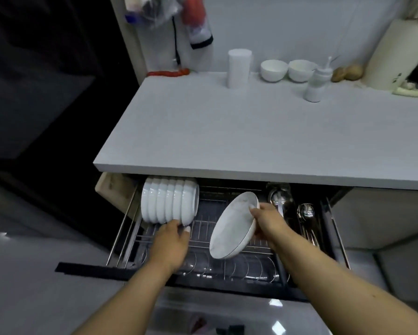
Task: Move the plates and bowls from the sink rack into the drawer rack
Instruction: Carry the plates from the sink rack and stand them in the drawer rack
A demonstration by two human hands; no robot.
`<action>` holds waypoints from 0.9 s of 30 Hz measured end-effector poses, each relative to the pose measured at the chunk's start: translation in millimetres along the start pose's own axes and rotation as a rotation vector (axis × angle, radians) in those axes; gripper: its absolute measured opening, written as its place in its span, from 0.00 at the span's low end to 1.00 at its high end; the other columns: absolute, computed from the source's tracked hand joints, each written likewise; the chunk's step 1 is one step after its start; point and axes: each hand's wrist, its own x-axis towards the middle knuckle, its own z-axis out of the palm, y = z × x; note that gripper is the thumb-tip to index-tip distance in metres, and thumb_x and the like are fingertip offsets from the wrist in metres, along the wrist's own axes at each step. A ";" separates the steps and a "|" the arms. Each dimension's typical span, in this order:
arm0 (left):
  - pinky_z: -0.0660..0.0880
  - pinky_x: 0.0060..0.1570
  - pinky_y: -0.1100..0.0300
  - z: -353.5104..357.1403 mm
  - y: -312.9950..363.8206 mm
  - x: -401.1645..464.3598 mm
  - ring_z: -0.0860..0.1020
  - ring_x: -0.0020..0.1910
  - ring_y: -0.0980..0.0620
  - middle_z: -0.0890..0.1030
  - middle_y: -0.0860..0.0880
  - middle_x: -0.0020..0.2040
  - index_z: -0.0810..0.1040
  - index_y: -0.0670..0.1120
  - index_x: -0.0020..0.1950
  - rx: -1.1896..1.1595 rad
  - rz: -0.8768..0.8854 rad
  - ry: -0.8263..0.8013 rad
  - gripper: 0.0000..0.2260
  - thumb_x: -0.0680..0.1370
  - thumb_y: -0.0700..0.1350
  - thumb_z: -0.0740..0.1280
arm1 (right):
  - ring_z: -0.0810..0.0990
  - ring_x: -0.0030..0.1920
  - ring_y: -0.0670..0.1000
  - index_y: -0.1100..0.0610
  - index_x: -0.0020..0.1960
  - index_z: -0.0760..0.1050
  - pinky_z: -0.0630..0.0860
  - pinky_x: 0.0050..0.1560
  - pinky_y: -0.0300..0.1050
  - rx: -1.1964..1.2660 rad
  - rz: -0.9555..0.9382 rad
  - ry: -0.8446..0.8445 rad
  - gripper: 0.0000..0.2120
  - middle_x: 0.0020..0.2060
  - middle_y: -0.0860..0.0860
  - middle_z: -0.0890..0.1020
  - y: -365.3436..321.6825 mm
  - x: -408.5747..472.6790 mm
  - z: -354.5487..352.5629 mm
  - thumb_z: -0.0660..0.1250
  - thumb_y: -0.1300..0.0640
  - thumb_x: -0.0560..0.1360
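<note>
The pulled-out drawer rack (203, 228) of wire dividers lies under the counter. Several white bowls (169, 201) stand on edge in a row at its left. My left hand (172, 240) touches the lower edge of the nearest bowl, thumb and fingers against its rim. My right hand (266, 222) grips the right rim of a white plate (232, 226), which is tilted on edge above the middle of the rack, its hollow side facing left. The sink rack is out of view.
Spoons and ladles (304, 213) lie in the drawer's right compartment. On the white counter (227, 131) stand a white cylinder (239, 68), two white bowls (285, 70) and a squeeze bottle (318, 82). The drawer's dark front edge (94, 269) juts toward me.
</note>
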 end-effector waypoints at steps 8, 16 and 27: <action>0.58 0.71 0.52 -15.5 -60.8 17.7 0.59 0.71 0.48 0.65 0.47 0.71 0.60 0.46 0.74 0.341 0.100 -0.046 0.26 0.80 0.58 0.55 | 0.79 0.54 0.61 0.57 0.64 0.68 0.78 0.51 0.65 -0.139 0.043 0.007 0.18 0.55 0.58 0.78 -3.6 64.8 77.2 0.64 0.55 0.76; 0.57 0.72 0.53 -11.0 -75.3 9.7 0.59 0.71 0.50 0.65 0.49 0.72 0.57 0.49 0.75 0.348 0.091 -0.054 0.27 0.79 0.60 0.52 | 0.76 0.58 0.64 0.57 0.71 0.61 0.75 0.58 0.65 -0.248 0.047 0.073 0.26 0.60 0.60 0.76 -9.7 109.6 117.4 0.66 0.55 0.76; 0.55 0.70 0.58 -12.3 -76.5 12.3 0.60 0.71 0.52 0.64 0.50 0.72 0.54 0.49 0.76 0.322 0.127 -0.084 0.29 0.79 0.59 0.54 | 0.74 0.63 0.63 0.63 0.69 0.60 0.72 0.62 0.53 -0.496 -0.012 0.106 0.29 0.65 0.62 0.73 -13.9 140.9 147.6 0.66 0.51 0.76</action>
